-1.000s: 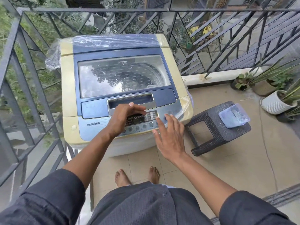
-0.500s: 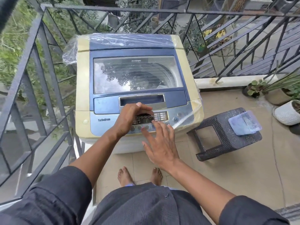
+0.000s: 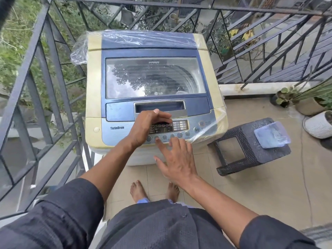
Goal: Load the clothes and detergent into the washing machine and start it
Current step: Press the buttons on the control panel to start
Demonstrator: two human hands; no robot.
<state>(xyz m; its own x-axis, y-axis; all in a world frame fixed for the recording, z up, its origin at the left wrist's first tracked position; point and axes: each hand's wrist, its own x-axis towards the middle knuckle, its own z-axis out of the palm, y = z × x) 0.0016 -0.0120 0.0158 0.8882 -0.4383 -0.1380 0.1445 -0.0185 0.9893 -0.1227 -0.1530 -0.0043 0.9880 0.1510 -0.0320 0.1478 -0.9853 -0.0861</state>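
A cream and blue top-loading washing machine stands against the railing with its glass lid shut; dark shapes show dimly through the glass. Clear plastic wrap covers its back and right front corner. My left hand arches over the left part of the control panel, fingers bent above the lit display, holding nothing. My right hand reaches in with spread, straight fingers. Its index fingertip touches a round button in the row under the display.
A dark woven stool stands right of the machine, with a pale blue plastic container on its top. Potted plants sit at the far right. Metal railing runs along the left and back. My bare feet stand on beige tiles.
My right hand has slid left from the panel's right end to the button row under the display. My left hand has stayed arched over the panel.
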